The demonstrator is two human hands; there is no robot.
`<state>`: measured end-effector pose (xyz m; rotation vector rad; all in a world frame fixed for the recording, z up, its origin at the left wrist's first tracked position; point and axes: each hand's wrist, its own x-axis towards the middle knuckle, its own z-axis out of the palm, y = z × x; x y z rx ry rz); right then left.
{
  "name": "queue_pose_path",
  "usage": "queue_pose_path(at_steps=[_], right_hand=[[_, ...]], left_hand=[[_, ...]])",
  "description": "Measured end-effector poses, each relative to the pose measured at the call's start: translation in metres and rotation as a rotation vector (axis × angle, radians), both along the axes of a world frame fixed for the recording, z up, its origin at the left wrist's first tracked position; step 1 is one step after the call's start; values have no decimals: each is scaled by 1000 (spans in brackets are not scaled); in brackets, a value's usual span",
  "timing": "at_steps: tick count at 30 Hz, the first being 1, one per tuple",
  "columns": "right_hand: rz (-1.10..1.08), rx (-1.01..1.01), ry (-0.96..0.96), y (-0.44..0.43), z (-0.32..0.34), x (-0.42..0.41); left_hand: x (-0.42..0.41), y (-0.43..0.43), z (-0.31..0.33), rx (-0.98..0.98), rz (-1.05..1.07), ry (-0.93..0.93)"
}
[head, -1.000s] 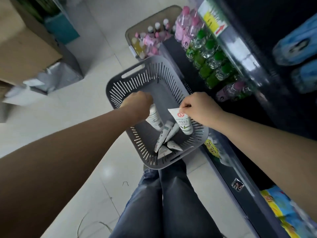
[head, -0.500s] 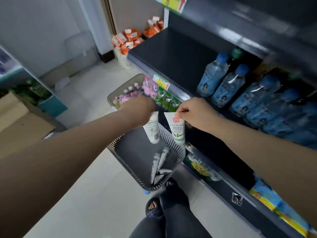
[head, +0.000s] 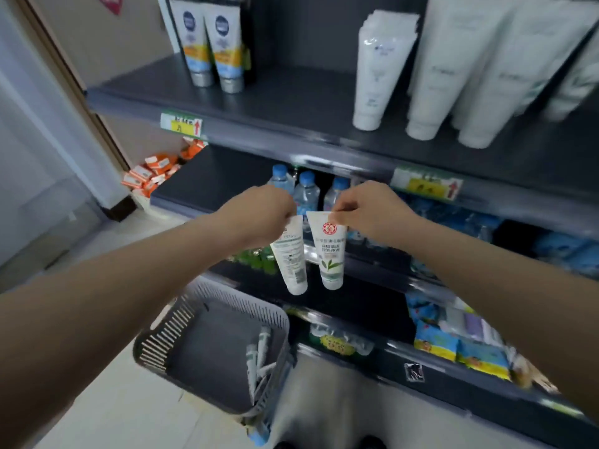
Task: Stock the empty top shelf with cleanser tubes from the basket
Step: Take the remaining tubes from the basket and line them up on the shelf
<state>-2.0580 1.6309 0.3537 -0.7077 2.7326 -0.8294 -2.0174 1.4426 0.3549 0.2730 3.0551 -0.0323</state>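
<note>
1. Head view, the hands. With the left hand (head: pixel 259 215), grips the flat crimped end of a white soft-plastic cleanser tube with small printed text (head: pixel 290 257); fingers curled around that end, single fingertips not possible to tell apart. With the right hand (head: pixel 372 212), pinches between thumb and curled fingers the crimped end of a white cleanser tube with red round logo and green leaf (head: pixel 330 251).
2. Same view, place of the tubes. Hanging cap-down, side by side and almost touching, in the air in front of the shelving. Above the basket, below the dark grey metal shelf board (head: pixel 291 102) with a bare stretch in its middle.
3. Handling, as a judgement. Probably light, soft in the body, stiff only at the crimp and the cap, perhaps a little slippery. Best taken at the crimp or around the middle, without hard squeezing. Meant to stand on the flat cap, so to be set down straight, otherwise likely to tip over.
4. Containers. In the grey slotted plastic basket (head: pixel 162 338), low beside the shelving, a few more white tubes (head: pixel 259 361) leaning in the right corner; exact count not possible to tell.
5. On the shelf board: two blue-and-yellow tubes (head: pixel 210 43) at the left, large white tubes (head: pixel 437 76) at the right, all standing on caps.
</note>
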Motion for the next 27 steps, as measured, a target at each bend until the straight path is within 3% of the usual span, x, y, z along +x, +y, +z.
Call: queue_pose_path(at_steps=[11,27], right_hand=[[-167,-113,73,144,86,26],[-229,-270,156,309,159,16]], left_hand=[[-6,139,94,-33,-240,122],[-25,304,174,24,-286,216]])
